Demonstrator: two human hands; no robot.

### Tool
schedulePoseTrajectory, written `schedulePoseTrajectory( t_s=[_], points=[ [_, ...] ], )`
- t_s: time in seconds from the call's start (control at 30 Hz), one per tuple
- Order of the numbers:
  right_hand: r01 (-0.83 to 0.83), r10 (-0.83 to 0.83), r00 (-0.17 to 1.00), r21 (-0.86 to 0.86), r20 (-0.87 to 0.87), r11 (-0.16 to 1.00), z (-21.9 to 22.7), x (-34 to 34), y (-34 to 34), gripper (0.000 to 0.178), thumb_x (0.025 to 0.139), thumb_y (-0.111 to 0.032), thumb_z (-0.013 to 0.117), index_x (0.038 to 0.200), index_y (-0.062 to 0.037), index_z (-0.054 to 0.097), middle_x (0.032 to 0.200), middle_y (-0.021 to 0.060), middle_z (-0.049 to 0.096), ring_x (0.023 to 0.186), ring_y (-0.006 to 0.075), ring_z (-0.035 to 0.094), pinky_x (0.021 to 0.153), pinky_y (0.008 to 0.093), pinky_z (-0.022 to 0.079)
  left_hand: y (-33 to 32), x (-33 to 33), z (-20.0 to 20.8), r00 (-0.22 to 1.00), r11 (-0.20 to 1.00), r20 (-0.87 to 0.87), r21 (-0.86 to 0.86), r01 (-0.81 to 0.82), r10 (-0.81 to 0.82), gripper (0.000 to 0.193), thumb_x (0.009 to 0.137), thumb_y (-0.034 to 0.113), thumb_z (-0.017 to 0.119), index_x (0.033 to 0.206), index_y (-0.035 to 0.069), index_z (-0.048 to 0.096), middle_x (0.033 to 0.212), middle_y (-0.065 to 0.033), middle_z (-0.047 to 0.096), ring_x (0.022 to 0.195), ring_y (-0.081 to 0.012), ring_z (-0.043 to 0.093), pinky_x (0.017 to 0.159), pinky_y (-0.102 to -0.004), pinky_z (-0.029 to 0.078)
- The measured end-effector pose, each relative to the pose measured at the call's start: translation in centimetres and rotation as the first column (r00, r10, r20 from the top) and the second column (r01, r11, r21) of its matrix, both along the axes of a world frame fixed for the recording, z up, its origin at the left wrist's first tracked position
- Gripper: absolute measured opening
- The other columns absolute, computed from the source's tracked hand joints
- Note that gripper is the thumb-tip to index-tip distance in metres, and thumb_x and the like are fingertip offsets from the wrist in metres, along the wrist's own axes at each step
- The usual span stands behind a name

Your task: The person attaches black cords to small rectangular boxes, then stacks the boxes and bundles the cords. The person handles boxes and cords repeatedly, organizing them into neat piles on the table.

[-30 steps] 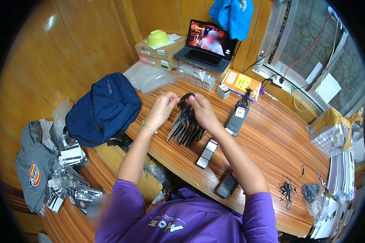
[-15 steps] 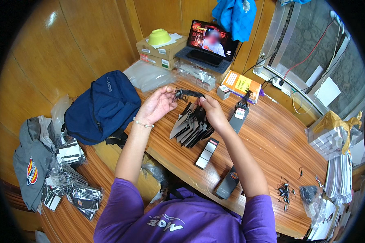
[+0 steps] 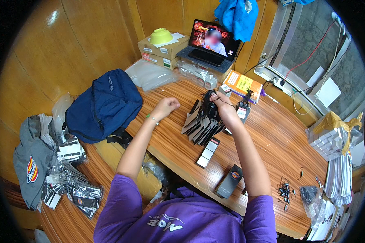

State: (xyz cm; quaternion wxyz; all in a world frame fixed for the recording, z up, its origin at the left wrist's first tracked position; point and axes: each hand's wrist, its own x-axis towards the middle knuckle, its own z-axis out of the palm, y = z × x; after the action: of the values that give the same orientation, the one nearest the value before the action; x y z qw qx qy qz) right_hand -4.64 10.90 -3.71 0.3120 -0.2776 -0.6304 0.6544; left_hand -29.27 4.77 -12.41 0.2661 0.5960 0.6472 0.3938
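While right hand [image 3: 222, 106] grips tags [image 3: 202, 123], left hand [image 3: 166, 107] hovers apart.

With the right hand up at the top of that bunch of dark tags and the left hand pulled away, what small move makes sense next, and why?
Probably bring the left hand back to the fanned bunch of dark tags. The right hand alone grips their top, the tags splay loosely over the table, and the left hand is closed, apart from them.

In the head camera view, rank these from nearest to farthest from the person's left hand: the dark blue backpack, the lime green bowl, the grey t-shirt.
From the left hand:
1. Dark blue fabric backpack, just to its left on the table.
2. Lime green bowl, beyond it on the cardboard boxes.
3. Grey t-shirt, far left, low.
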Motion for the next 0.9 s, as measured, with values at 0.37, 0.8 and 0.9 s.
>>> schedulePoseTrajectory(
  t_s=[0.37, 0.8, 0.9],
  points=[
    [-0.127, -0.063, 0.935, 0.496, 0.348, 0.859, 0.8, -0.6, -0.4, 0.024, 0.090, -0.022, 0.042, 0.085, 0.0004, 0.050, 0.081, 0.0117, 0.053, 0.079, 0.0245, 0.049, 0.073, 0.0321, 0.038, -0.2, 4.4, 9.0, 0.996, 0.965, -0.094, 0.259, 0.027, -0.003, 0.026, 0.084, 0.022, 0.056, 0.072, -0.001, 0.054, 0.072, -0.0096, 0.052, 0.072, -0.0179, 0.050, 0.068, -0.0290, 0.042],
    [-0.159, -0.216, 0.884, 0.701, 0.415, 0.696, 0.0, -1.6, -1.2, 0.023, 0.088, -0.020, 0.043, 0.090, -0.0010, 0.054, 0.099, 0.0177, 0.056, 0.100, 0.0339, 0.050, 0.080, 0.0481, 0.037, -1.0, 6.5, 11.1, 0.906, 0.917, 0.138, 0.045, 0.397, -0.399, 0.021, 0.080, 0.008, 0.060, 0.099, 0.002, 0.053, 0.084, -0.0004, 0.055, 0.079, -0.0071, 0.051, 0.070, -0.0228, 0.045],
    [-0.197, -0.218, 0.864, 0.703, 0.454, 0.684, -0.1, -1.2, -1.6, 0.024, 0.088, -0.022, 0.042, 0.089, -0.0010, 0.055, 0.098, 0.0178, 0.056, 0.099, 0.0339, 0.050, 0.080, 0.0486, 0.037, -1.2, 7.1, 10.8, 0.933, 0.933, -0.060, -0.087, 0.350, -0.356, 0.018, 0.080, 0.007, 0.056, 0.097, 0.000, 0.054, 0.083, -0.0009, 0.055, 0.082, -0.0071, 0.051, 0.073, -0.0235, 0.044]
  ],
)
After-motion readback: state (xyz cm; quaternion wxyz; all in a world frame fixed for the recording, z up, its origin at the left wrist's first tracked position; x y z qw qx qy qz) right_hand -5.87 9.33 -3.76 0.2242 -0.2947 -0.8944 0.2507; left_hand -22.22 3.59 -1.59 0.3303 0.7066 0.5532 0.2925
